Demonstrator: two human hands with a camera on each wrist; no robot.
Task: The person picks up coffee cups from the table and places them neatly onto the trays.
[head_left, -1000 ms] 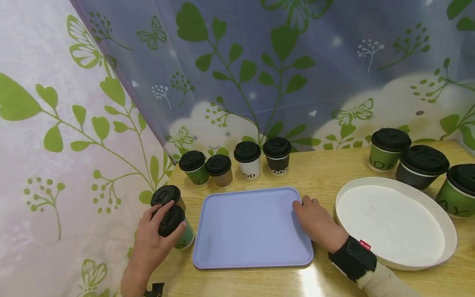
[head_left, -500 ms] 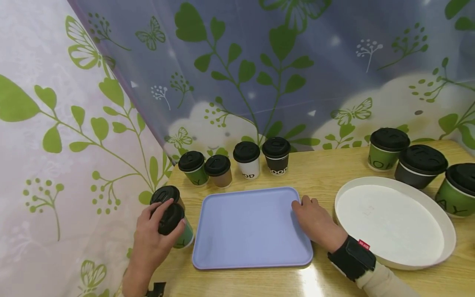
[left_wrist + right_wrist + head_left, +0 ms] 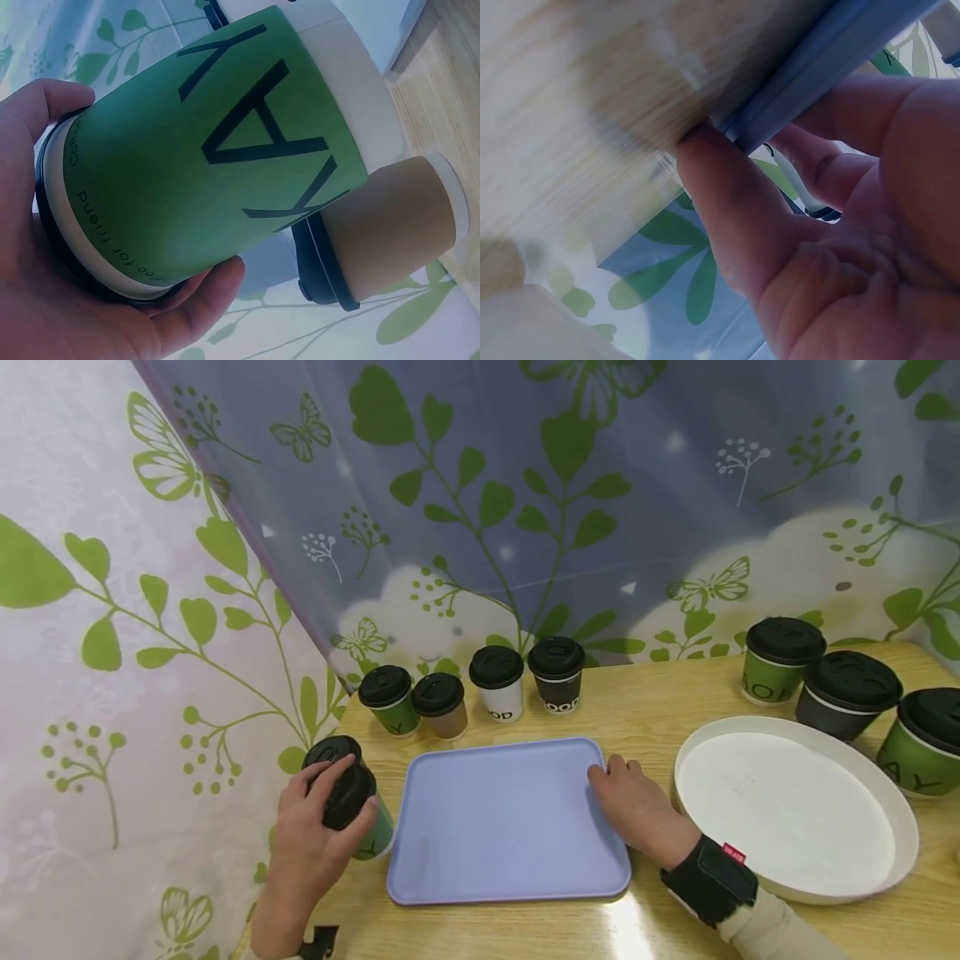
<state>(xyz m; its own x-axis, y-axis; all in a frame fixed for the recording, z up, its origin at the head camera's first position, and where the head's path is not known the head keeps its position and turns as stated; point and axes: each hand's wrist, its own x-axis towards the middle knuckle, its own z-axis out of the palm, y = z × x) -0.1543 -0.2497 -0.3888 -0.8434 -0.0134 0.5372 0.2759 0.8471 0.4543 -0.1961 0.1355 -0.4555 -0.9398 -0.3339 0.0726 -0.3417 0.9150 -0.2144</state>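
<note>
At the tray's left side, my left hand (image 3: 318,839) grips a green lidded coffee cup (image 3: 210,150) from above, thumb and fingers curled around its black lid. The cup's base is right at the tray's edge in the head view. Just behind it stands a brown coffee cup (image 3: 397,225), partly hidden by the hand and green cup. A lavender tray (image 3: 510,818) lies on the wooden table with nothing on it. My right hand (image 3: 637,810) pinches the tray's right rim; in the right wrist view a fingertip reaches beneath the edge.
Behind the tray stand a green cup (image 3: 390,700), a brown cup (image 3: 441,706), a white cup (image 3: 498,685) and a black cup (image 3: 558,677). A round white tray (image 3: 686,777) lies at right, with several larger lidded cups behind it. A patterned cloth hangs close along the left and back.
The left hand and its green cup have shifted slightly right, toward the tray, and the cup leans a little more. The right hand holds its place on the rim.
</note>
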